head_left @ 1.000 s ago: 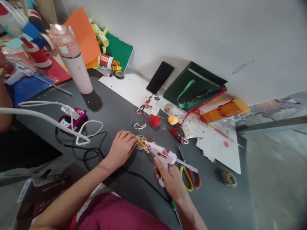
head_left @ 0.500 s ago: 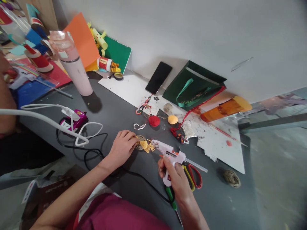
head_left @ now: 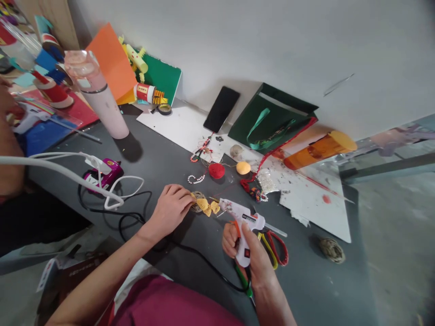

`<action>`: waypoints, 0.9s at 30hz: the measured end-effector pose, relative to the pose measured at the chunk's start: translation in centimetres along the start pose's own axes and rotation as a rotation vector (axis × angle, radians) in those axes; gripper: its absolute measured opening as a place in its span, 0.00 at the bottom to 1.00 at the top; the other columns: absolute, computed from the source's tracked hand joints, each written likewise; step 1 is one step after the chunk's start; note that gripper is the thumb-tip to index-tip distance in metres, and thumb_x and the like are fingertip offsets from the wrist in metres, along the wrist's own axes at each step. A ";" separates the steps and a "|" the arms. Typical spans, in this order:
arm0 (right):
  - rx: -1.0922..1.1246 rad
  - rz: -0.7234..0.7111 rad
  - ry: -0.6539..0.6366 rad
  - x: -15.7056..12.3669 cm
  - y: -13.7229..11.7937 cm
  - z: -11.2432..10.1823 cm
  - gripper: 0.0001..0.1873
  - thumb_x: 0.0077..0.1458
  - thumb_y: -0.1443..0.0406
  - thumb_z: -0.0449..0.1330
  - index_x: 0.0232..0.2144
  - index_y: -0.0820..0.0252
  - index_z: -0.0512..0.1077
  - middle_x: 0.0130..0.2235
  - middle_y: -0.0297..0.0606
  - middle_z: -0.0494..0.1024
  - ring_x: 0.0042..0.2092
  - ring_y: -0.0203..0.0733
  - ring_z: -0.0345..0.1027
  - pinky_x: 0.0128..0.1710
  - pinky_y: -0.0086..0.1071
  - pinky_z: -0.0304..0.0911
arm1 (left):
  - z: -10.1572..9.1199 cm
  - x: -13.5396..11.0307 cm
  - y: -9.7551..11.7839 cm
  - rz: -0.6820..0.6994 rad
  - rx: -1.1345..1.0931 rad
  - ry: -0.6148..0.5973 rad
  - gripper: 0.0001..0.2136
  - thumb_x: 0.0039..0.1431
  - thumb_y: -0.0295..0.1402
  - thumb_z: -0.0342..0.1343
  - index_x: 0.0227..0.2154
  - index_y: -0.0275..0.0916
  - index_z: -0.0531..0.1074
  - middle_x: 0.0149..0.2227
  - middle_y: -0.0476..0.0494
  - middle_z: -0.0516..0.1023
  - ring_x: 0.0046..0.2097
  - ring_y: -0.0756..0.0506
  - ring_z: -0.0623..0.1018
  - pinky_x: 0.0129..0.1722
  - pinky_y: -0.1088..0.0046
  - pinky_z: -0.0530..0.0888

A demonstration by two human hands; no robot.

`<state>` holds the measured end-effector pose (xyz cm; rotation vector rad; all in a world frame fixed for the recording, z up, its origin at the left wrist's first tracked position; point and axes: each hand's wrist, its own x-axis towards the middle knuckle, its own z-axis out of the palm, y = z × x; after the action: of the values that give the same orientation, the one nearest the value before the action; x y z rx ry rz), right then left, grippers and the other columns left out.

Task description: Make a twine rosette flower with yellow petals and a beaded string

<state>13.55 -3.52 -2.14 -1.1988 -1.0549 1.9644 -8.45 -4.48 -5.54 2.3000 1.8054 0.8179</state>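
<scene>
My right hand (head_left: 249, 242) is wrapped round the handle of a white hot glue gun (head_left: 243, 213), its orange trigger showing by the fingers. A clear glue stick (head_left: 276, 229) sticks out of the gun's back. The nozzle points left, a small distance from several yellow petal-like pieces (head_left: 203, 204). These lie on a coiled twine piece (head_left: 197, 207), which my left hand (head_left: 173, 203) pinches at its left edge; the fingertips are partly hidden. Scissors with red and yellow handles (head_left: 277, 249) lie behind the right hand, and a green-handled tool (head_left: 242, 275) is partly beneath it.
A red ball (head_left: 216, 171), a yellow ball (head_left: 243, 168) and a bead string (head_left: 196, 179) lie beyond the hands. Farther back are a phone (head_left: 221, 108) and green bag (head_left: 272, 118). Cables run by a purple power strip (head_left: 105, 174). At right lies a twine ball (head_left: 331, 250).
The glue gun has drawn back a little to the right from the yellow pieces, and its orange trigger shows more. My left hand keeps its pinch. The whole view has shifted slightly.
</scene>
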 end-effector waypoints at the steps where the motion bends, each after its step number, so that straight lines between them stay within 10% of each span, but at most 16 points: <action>1: 0.024 -0.004 0.000 0.1 0.1 0.0 0.26 0.54 0.43 0.54 0.19 0.55 0.59 0.21 0.27 0.56 0.17 0.30 0.46 0.18 0.29 0.49 | -0.1 0.0 -0.1 0.000 -0.006 -0.002 0.05 0.63 0.29 0.53 0.36 0.41 0.75 0.39 0.45 0.81 0.44 0.42 0.72 0.45 0.61 0.68; 9: 0.275 -0.035 -0.035 0.4 0.7 -0.3 0.28 0.52 0.43 0.58 0.16 0.54 0.56 0.19 0.25 0.51 0.17 0.30 0.36 0.15 0.27 0.44 | -0.5 -0.4 1.1 -0.035 0.055 0.140 0.04 0.63 0.28 0.54 0.34 0.39 0.73 0.33 0.46 0.79 0.37 0.44 0.72 0.40 0.65 0.66; 15: 0.549 -0.052 -0.166 0.3 0.7 -0.4 0.21 0.55 0.51 0.62 0.19 0.57 0.66 0.20 0.26 0.55 0.19 0.30 0.37 0.18 0.25 0.48 | 1.2 -0.5 2.9 0.146 0.272 0.032 0.07 0.64 0.28 0.52 0.41 0.40 0.74 0.31 0.46 0.76 0.35 0.44 0.71 0.36 0.66 0.64; 27: 0.453 -0.060 -0.113 0.5 1.4 -0.8 0.23 0.53 0.47 0.61 0.19 0.56 0.64 0.20 0.26 0.56 0.18 0.30 0.40 0.17 0.28 0.45 | 0.2 -1.7 0.9 0.029 0.232 0.108 0.05 0.62 0.24 0.53 0.37 0.39 0.73 0.35 0.45 0.78 0.37 0.43 0.71 0.40 0.64 0.65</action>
<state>13.95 -3.60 -3.79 -0.8089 -0.6355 2.0946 -7.87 -6.25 -5.94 2.4713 2.0147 0.7891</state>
